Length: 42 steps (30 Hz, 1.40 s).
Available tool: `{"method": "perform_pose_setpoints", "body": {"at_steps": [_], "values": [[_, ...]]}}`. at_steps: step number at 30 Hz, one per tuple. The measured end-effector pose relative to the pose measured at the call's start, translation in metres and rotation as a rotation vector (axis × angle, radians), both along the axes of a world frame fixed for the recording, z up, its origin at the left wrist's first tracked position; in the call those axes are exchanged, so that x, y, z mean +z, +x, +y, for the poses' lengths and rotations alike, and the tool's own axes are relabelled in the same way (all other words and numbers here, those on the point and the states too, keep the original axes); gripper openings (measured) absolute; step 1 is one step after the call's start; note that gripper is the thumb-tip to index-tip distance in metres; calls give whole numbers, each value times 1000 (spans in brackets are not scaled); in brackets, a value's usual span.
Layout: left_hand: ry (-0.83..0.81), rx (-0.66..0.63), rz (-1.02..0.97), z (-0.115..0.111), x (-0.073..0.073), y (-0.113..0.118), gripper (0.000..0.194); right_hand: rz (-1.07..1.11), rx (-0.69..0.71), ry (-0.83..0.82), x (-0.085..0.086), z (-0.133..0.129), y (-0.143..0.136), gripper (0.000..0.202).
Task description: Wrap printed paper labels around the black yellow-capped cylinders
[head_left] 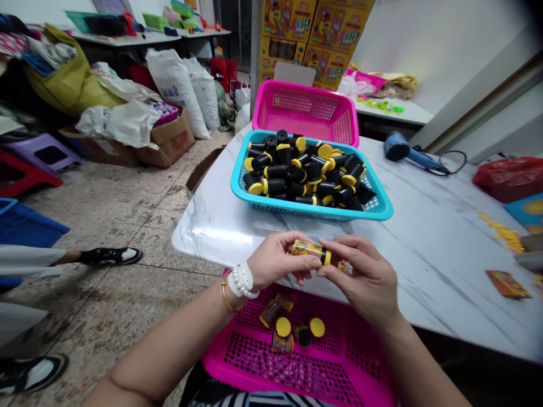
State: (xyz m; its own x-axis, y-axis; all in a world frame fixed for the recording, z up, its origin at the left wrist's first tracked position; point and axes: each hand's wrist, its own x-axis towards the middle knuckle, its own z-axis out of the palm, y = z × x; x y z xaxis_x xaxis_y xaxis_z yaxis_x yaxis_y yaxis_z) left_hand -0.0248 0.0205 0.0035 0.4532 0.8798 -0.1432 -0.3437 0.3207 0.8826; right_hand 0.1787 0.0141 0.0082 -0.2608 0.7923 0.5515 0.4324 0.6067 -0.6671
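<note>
Between both hands, over the table's front edge, lies a small tube (pixel 311 252) with a colorful printed wrap and a yellow cap at its right end. My left hand (pixel 282 259) grips its wrapped body. My right hand (pixel 367 277) touches the capped end with thumb and fingertips; another bit of printed wrap (pixel 345 267) shows within its fingers. Beyond them, a turquoise basket (pixel 314 212) holds several black tubes (pixel 275 185) with yellow caps. Below my hands, a pink basket (pixel 292 367) contains several wrapped tubes (pixel 282 342) and yellow caps.
An upright pink basket (pixel 305 87) stands behind the turquoise one. A blue heat gun (pixel 409 151) with a cord lies at the table's back right. On the marble-patterned table (pixel 428 243), yellow pieces and an orange packet (pixel 508 284) lie right. A person's legs (pixel 29 260) show at left.
</note>
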Motion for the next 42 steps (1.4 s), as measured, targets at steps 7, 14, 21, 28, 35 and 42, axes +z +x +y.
{"method": "perform_pose_setpoints", "body": {"at_steps": [7,14,21,28,35,42], "values": [[-57,25,-17,-4,-2,-6,33,-22,54,74,-7,-1,5,36],[122,123,153,-9,10,5,22,152,-38,-72,-21,-6,1,29],[40,80,121,-9,1,-1,22,124,-4,-143,-17,-23,3,46],[58,40,37,-21,1,2,21,35,-69,-11,-14,-31,3,41],[438,88,250,-22,-2,-3,25,253,-175,-243,-21,-38,-10,16],[74,-42,156,-22,-3,-9,24,1,-32,121,-24,-34,4,43]]}}
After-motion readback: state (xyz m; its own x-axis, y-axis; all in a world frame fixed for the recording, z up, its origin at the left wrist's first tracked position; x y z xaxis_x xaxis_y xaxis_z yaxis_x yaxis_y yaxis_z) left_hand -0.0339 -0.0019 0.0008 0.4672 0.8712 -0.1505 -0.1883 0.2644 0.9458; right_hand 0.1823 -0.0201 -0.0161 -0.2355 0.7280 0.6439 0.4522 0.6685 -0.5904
